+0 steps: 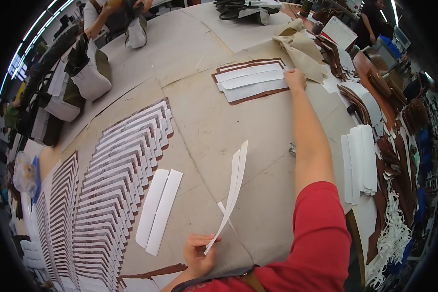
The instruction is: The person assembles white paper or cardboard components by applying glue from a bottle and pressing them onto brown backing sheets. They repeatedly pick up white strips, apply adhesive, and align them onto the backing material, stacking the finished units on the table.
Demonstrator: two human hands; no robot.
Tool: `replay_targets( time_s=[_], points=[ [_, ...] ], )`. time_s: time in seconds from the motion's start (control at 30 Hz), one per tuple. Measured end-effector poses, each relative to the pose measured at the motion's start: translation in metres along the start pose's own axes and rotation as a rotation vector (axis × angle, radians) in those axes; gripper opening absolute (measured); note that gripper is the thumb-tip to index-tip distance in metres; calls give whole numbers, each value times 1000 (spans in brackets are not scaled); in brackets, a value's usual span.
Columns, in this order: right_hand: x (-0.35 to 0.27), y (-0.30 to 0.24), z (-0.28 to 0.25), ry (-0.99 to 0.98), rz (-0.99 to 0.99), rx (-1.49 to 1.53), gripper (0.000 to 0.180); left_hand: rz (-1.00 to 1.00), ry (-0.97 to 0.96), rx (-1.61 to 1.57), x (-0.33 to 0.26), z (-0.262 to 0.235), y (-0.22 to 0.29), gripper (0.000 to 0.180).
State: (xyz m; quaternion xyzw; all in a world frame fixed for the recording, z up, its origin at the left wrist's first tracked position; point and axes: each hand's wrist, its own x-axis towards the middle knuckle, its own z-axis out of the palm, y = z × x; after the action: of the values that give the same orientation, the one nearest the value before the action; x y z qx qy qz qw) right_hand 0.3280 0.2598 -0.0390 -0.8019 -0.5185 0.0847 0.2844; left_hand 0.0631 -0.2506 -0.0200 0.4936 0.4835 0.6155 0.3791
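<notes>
Near the front edge, my left hand [198,254] pinches the lower end of a thin, curved white strip [234,182], which stands up tilted over the table. My right arm reaches far forward. At its end my right hand [295,79] is closed on the right edge of a flat brown leather panel [250,99]. White backing pieces [252,78] lie on that panel, leaving a brown border around them. How many layers the fingers grip is hidden. Left of my left hand, a pair of white strips [159,211] lies side by side on the table.
Overlapping rows of white-faced brown pieces [117,190] cover the left of the table [204,121]. White and green bags [90,73] stand at the far left, near another person's arm [98,24]. At right lie stacked white pieces [360,163], brown leather parts and tangled white cord [392,238].
</notes>
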Motion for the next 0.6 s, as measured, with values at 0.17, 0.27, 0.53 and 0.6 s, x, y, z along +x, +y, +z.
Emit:
replay_targets(
  time_s=[0.17,0.27,0.53,0.6],
  points=[
    [8,0,0,-76,-32,2,25,-3,17,-54,-1,-1,-1,19],
    [24,9,5,-115,-49,15,27,-9,14,-52,-1,-1,-1,20],
    [44,24,7,-182,-79,54,22,11,-7,-42,1,-2,-2,21],
    [17,3,5,-132,-128,30,18,11,9,-48,-2,-1,-2,22]
  ],
)
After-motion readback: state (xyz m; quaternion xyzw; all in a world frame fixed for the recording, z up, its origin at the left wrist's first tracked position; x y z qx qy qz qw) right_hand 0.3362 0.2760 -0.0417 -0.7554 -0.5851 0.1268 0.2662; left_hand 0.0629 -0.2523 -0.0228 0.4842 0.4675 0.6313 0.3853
